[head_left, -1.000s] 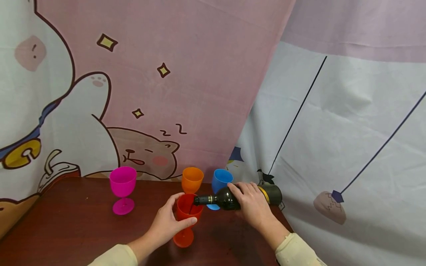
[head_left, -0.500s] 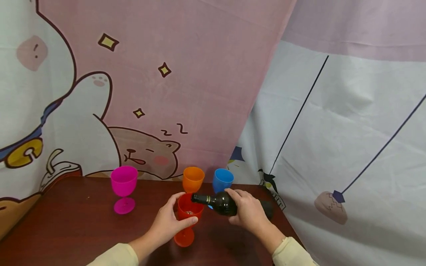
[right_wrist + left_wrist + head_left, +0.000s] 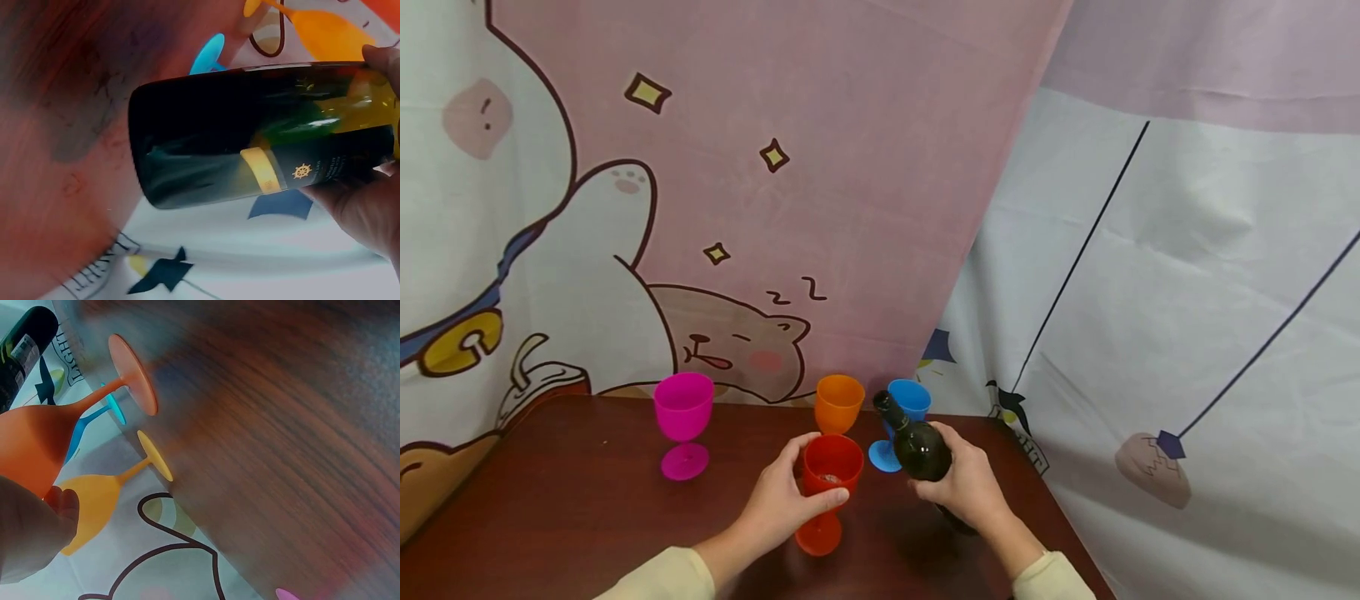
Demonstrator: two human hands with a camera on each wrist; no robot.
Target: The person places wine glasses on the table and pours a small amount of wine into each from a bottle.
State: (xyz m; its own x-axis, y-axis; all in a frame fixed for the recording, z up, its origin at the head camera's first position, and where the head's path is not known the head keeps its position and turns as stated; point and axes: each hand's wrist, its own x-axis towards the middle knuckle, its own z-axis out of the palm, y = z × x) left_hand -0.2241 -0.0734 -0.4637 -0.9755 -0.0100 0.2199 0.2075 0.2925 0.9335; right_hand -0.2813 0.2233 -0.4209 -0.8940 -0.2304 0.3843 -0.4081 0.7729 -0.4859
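Bottle point(image 3: 923, 450): dark green glass, held aslant with its mouth upward, to the right of the red goblet point(image 3: 835, 462) and apart from it
Right hand point(image 3: 966, 487): its grip is wrapped around the body of the bottle, closed as far as this thickness permits
Label point(image 3: 331, 164): dark, with a gold band and a small gold wheel
Left hand point(image 3: 778, 500): its grip is curved to the width of the bowl and holds the red goblet, the thumb on the near side
Red goblet: nearly upright, with something glinting inside, too small to tell what; whether its foot touches the surface point(image 3: 587, 492), I cannot tell
Orange goblet point(image 3: 839, 404): just behind the red one, its lower part hidden
Blue goblet point(image 3: 912, 397): standing to the right of the orange one, partly covered by the bottle
Pink goblet point(image 3: 684, 417): standing upright at the left, well apart from the others
Surface: reddish brown wood, with printed cloth point(image 3: 865, 208) hanging behind it
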